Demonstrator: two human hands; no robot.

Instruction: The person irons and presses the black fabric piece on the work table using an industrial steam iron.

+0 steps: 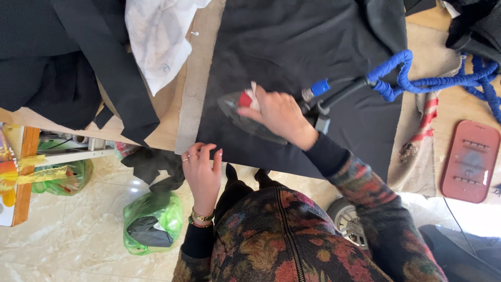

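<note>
Black cloth [292, 47] covers the table [167, 104]; my right grip [276, 112] clasps the iron [245, 117], my left grip [202, 172] rests open at the cloth's near edge.

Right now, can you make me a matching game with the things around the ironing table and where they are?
Things:
1. iron
2. blue hose
3. green bag
4. red rest pad

Places:
A. on the floor below the table edge
B. under the right hand, on the black cloth
C. flat on the table at the far right
D. coiled on the table, leading to the iron's back

Pairs: 1-B, 2-D, 3-A, 4-C
</note>
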